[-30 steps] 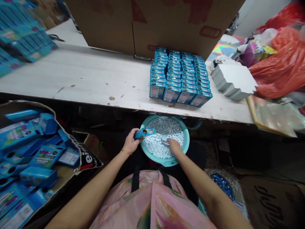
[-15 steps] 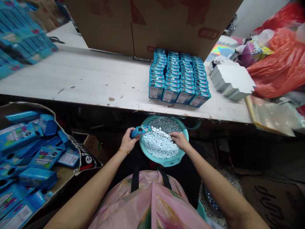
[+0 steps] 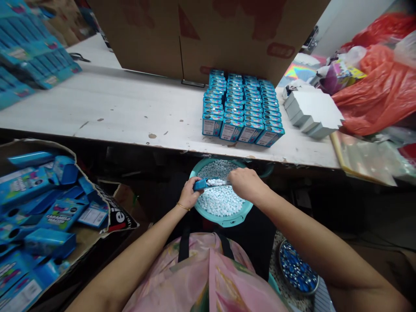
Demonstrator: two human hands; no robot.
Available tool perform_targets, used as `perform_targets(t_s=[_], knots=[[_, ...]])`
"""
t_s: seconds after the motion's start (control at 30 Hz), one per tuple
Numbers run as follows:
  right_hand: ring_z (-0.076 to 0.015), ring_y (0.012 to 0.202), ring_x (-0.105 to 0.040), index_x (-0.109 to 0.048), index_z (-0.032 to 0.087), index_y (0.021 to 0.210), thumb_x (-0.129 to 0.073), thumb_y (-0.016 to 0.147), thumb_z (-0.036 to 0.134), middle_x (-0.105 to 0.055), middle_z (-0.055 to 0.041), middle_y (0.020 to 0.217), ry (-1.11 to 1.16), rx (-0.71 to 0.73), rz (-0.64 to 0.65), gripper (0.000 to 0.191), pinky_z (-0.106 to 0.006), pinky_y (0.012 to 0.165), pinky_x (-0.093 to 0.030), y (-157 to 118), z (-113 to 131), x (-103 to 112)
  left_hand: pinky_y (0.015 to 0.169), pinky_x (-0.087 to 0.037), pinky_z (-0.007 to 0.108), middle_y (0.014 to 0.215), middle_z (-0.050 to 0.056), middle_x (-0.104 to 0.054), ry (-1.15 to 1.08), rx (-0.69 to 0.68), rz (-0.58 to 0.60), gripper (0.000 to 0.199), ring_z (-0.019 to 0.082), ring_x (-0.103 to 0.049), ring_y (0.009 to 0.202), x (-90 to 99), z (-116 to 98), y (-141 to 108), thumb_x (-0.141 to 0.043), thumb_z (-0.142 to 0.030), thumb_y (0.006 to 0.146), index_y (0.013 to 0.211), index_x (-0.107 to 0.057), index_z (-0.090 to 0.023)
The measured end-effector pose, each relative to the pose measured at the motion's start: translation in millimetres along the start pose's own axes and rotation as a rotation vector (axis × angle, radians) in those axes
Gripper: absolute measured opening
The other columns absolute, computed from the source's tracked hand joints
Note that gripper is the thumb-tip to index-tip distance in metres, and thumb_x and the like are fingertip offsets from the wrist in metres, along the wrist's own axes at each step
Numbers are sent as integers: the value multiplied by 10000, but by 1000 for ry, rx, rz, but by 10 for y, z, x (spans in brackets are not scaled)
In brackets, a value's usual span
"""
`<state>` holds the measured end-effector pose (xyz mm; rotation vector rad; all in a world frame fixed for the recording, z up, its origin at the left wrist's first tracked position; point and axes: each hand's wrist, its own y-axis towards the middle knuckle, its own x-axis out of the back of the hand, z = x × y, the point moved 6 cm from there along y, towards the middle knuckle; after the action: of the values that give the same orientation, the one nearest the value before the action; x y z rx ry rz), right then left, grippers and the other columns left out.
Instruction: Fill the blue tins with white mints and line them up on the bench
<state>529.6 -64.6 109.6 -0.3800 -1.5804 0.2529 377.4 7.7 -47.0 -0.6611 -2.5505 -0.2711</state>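
Note:
My left hand [image 3: 191, 193] is wrapped round a small blue candy box [image 3: 199, 184], held tilted over the basin with its open end facing right. In my right hand [image 3: 246, 183], fingers closed, is a small scoop [image 3: 228, 183], mostly hidden by the fist and by the white candies [image 3: 216, 182] on it. The scoop's load reaches the box's opening. Below both hands, a turquoise basin [image 3: 231, 222] full of small white candies [image 3: 221, 203] rests at my lap.
Rows of blue boxes [image 3: 242, 110] stand on the white table [image 3: 139, 108], before a large carton [image 3: 208, 39]. At left, a sack [image 3: 97, 234] holds loose blue boxes [image 3: 58, 212]. Flat white cards [image 3: 312, 110] lie at right. A bowl of blue wrapped pieces [image 3: 297, 266] is low right.
My right hand has lifted from the candies and turned over, bringing a loaded scoop to the box. My left hand has moved the box slightly right and down, over the basin.

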Motion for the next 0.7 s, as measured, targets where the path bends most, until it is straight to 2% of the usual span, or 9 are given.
perform_targets(t_s=[0.13,0.23,0.3,0.4,0.47,0.53,0.63,0.7], knots=[[-219,827,-581,-614,165,875,-380,728,87,-624,-121,885,-22,19,-22,287,-319,701,-408,-66,-2,94,797,-390,333,932,21,-543,-23,11,-6,407,193,-504,862,13,31,8,-583,-188,588,989,-513,-201],[-198,864,-568,-598,209,928,-373,734,77,-615,-90,945,9,-24,-50,325,-293,715,-396,-106,-265,-46,778,-396,312,896,10,-545,-54,31,-7,400,176,-505,830,69,73,8,-591,-207,594,986,-507,-199],[-186,886,-562,-587,233,968,-367,752,82,-610,-80,969,46,-107,-25,343,-278,722,-392,-81,-508,-336,771,-397,296,884,3,-543,-88,36,-2,394,166,-503,821,132,97,-3,-597,-221,601,983,-500,-197],[-190,856,-576,-591,228,975,-352,773,88,-619,-87,937,127,-261,66,343,-292,706,-404,50,-710,-990,758,-400,270,872,-7,-537,-155,28,-4,385,147,-501,802,252,118,-37,-601,-234,613,980,-491,-194],[-187,845,-579,-604,196,959,-354,779,90,-626,-99,913,229,-290,98,326,-287,708,-408,195,-597,-1411,751,-402,261,857,-12,-532,-183,28,-23,379,137,-499,788,339,134,-66,-607,-239,619,975,-487,-192],[-182,866,-573,-599,190,989,-349,791,104,-629,-94,920,295,-265,80,330,-260,718,-405,367,-333,-1707,751,-404,263,852,-11,-525,-184,43,-56,377,135,-500,784,420,162,-92,-618,-246,621,968,-485,-188],[-194,903,-562,-590,205,1024,-341,797,125,-632,-74,954,434,-224,-8,346,-248,726,-411,619,63,-1924,761,-409,280,871,0,-527,-181,75,-106,397,142,-506,797,518,214,-124,-632,-269,620,975,-476,-184],[-207,902,-560,-604,202,1001,-354,788,140,-636,-65,956,595,-195,-78,335,-269,730,-423,749,191,-1978,765,-414,290,882,6,-535,-189,92,-125,416,147,-513,804,566,244,-136,-637,-287,619,985,-469,-183]])
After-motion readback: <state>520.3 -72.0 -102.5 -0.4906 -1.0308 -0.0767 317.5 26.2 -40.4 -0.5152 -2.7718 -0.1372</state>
